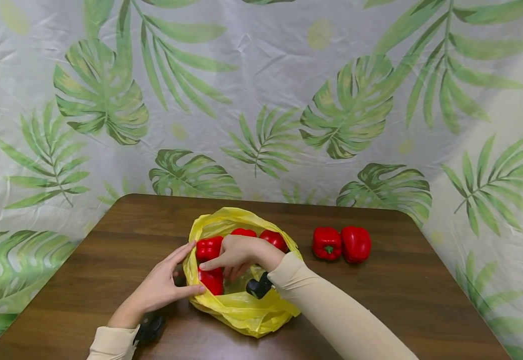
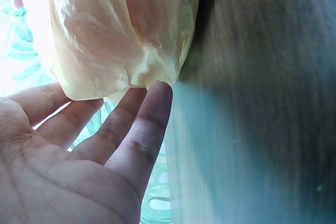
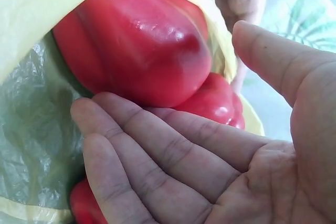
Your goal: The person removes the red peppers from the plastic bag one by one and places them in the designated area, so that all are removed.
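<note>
A yellow plastic bag (image 1: pixel 252 315) stands on the table with its mouth spread wide. Several red bell peppers (image 1: pixel 209 248) lie inside it. My right hand (image 1: pixel 238 252) reaches into the bag; its fingers extend beneath a large red pepper (image 3: pixel 142 40), with the thumb apart from it. At the bag's left side is my left hand (image 1: pixel 164 282), its thumb over the rim and its spread fingers against the outside. From the left wrist, the straight fingers (image 2: pixel 139 140) touch the bag's thin wall (image 2: pixel 105 35).
Two more red bell peppers (image 1: pixel 327 244) sit side by side on the brown wooden table (image 1: pixel 392 300), right of the bag. Behind the table hangs a leaf-patterned cloth (image 1: pixel 266 75).
</note>
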### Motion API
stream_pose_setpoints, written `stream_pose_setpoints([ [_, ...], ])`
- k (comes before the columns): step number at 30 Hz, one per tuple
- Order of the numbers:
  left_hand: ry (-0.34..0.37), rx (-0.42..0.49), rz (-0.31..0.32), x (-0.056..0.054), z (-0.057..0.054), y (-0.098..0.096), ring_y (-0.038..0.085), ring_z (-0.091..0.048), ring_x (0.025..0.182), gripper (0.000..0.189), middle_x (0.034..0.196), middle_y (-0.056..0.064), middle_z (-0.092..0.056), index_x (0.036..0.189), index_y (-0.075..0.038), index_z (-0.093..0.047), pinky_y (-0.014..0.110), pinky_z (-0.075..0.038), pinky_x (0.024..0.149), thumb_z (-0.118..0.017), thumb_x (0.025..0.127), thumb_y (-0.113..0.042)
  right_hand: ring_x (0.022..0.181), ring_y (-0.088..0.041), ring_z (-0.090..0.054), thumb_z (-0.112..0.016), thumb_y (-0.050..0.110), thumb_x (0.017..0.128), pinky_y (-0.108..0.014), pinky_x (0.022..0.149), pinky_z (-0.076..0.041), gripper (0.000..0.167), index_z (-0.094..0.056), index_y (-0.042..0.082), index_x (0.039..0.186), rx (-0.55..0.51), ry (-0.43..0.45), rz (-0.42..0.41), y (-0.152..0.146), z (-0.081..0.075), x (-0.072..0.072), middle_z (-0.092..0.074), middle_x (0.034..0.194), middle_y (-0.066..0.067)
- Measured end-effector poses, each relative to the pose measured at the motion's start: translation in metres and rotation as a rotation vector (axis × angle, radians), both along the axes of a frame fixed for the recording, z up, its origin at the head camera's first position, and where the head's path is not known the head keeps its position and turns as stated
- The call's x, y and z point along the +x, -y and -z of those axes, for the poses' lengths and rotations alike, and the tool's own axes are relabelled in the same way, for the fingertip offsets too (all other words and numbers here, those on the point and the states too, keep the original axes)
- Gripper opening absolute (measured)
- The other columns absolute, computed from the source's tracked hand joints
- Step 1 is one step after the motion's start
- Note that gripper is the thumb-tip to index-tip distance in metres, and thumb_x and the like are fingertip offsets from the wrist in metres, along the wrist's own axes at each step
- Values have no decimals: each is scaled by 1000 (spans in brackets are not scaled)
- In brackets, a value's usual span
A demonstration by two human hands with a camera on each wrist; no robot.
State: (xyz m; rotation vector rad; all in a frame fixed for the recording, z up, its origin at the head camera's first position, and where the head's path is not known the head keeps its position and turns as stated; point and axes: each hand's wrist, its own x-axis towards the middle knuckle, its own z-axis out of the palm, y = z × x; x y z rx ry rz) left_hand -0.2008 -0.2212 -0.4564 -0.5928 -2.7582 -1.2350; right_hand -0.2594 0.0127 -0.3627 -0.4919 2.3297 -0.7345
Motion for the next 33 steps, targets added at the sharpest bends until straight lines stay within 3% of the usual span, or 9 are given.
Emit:
stream_pose_setpoints([
  [11, 15, 8, 6, -1, 0, 0, 44, -55, 143, 105, 169, 25, -40, 167, -9, -39, 36, -62, 98, -92, 84, -44, 85, -32, -81, -79, 51, 95, -46, 86, -67, 47, -76, 5, 88, 29, -28, -29, 3, 7, 2, -81, 84, -14],
  [18, 27, 8, 1, -1, -1, 0, 43, -55, 144, 105, 170, 24, -39, 167, -9, -39, 36, -61, 98, -92, 84, -45, 83, -30, -80, -79, 54, 95, -39, 80, -68, 49, -74, 6, 90, 37, 30, -11, 4, 12, 1, -81, 85, -14],
  [33, 28, -3, 2, 0, -1, 0, 44, -55, 144, 104, 170, 24, -40, 166, -8, -39, 42, -64, 99, -91, 84, -45, 86, -32, -81, -80, 52, 94, -42, 83, -68, 49, -72, 4, 94, -9, 101, -2, 2, 19, -3, -81, 85, -14],
])
